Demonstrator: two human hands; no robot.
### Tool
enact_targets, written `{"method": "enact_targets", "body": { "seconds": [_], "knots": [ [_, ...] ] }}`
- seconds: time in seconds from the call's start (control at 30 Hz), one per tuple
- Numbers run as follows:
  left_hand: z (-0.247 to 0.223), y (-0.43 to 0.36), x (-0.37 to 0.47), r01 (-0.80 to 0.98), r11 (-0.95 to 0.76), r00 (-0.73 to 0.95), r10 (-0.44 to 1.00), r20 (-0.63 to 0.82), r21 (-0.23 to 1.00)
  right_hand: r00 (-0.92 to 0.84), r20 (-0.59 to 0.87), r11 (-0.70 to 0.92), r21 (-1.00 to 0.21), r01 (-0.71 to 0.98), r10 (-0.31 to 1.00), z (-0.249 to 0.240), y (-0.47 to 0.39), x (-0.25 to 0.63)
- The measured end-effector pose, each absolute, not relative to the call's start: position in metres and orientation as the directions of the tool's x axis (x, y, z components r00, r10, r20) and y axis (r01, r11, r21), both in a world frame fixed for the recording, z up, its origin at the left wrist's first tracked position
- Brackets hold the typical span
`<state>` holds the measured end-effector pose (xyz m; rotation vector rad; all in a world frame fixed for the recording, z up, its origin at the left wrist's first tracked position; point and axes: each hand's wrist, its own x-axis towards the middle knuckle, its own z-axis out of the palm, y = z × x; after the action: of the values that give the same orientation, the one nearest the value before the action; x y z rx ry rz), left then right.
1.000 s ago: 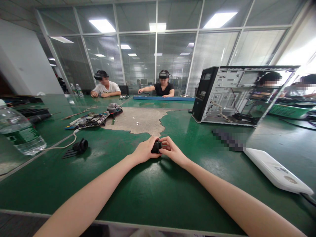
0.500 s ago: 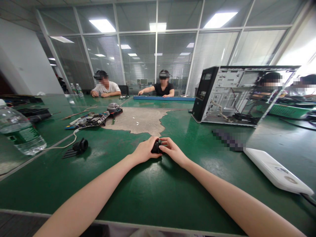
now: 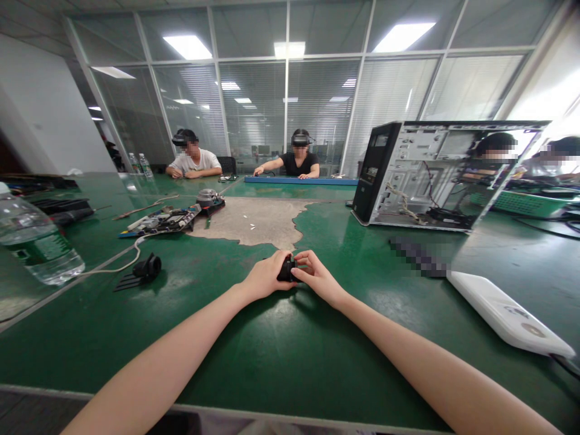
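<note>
A small black part (image 3: 285, 270), rounded and mostly covered by fingers, is held between both hands just above or on the green tabletop (image 3: 290, 350); its exact kind I cannot make out. My left hand (image 3: 267, 272) wraps around its left side, thumb toward me. From the right, my right hand (image 3: 317, 275) pinches its edge with thumb and fingertips. To the left lies another black part (image 3: 147, 266), with a round open end and several flat prongs.
An open computer case (image 3: 408, 175) stands at the right rear. A white power bank (image 3: 507, 311) with a cable lies at right. A circuit board (image 3: 163, 219) and a water bottle (image 3: 38, 241) are on the left. Two people sit across the table, others behind the case.
Hardly anything differs. The fingers of my right hand have shifted very slightly against the black part; my left hand keeps its place.
</note>
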<state>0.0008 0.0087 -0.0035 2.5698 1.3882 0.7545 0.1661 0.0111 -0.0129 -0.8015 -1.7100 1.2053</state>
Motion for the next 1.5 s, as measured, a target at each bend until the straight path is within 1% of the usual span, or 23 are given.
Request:
{"method": "enact_targets", "body": {
  "seconds": [0.1, 0.27, 0.33, 0.47, 0.67, 0.73, 0.83, 1.0, 1.07, 1.2, 1.27, 1.5],
  "knots": [
    [-0.003, 0.008, 0.001, 0.743, -0.578, 0.458, 0.807, 0.372, 0.337, -0.412, 0.305, 0.343, -0.939, 0.020, 0.859, -0.014, 0.012, 0.166],
    [-0.003, 0.008, 0.001, 0.762, -0.562, 0.449, 0.816, 0.363, 0.321, -0.432, 0.381, 0.386, -0.919, -0.079, 0.818, -0.013, 0.011, 0.166],
    [-0.003, 0.009, 0.001, 0.764, -0.564, 0.452, 0.814, 0.365, 0.314, -0.420, 0.362, 0.368, -0.927, -0.071, 0.832, -0.012, 0.011, 0.166],
    [-0.005, 0.010, 0.000, 0.756, -0.582, 0.465, 0.799, 0.381, 0.298, -0.360, 0.303, 0.325, -0.946, 0.001, 0.882, -0.009, 0.010, 0.167],
    [-0.005, 0.011, 0.000, 0.752, -0.590, 0.473, 0.793, 0.383, 0.294, -0.239, 0.269, 0.288, -0.956, 0.048, 0.933, -0.011, 0.012, 0.169],
    [-0.005, 0.011, 0.000, 0.755, -0.589, 0.473, 0.794, 0.381, 0.290, -0.260, 0.255, 0.275, -0.960, 0.047, 0.932, -0.012, 0.014, 0.169],
    [-0.005, 0.010, 0.001, 0.764, -0.582, 0.469, 0.797, 0.381, 0.277, -0.350, 0.239, 0.277, -0.959, 0.059, 0.905, -0.013, 0.018, 0.166],
    [-0.006, 0.010, 0.002, 0.778, -0.569, 0.460, 0.804, 0.376, 0.265, -0.376, 0.169, 0.202, -0.978, 0.048, 0.911, -0.013, 0.021, 0.163],
    [-0.006, 0.009, 0.002, 0.776, -0.572, 0.461, 0.802, 0.380, 0.266, -0.375, 0.185, 0.225, -0.972, 0.066, 0.908, -0.015, 0.020, 0.163],
    [-0.006, 0.008, 0.002, 0.766, -0.580, 0.460, 0.796, 0.394, 0.278, -0.355, 0.273, 0.339, -0.931, 0.138, 0.894, -0.020, 0.017, 0.163],
    [-0.007, 0.008, 0.001, 0.762, -0.584, 0.462, 0.793, 0.398, 0.279, -0.353, 0.297, 0.367, -0.918, 0.149, 0.887, -0.022, 0.016, 0.164],
    [-0.007, 0.010, 0.000, 0.754, -0.600, 0.477, 0.780, 0.405, 0.266, -0.375, 0.270, 0.324, -0.942, 0.086, 0.887, -0.021, 0.017, 0.163]
  ]
}}
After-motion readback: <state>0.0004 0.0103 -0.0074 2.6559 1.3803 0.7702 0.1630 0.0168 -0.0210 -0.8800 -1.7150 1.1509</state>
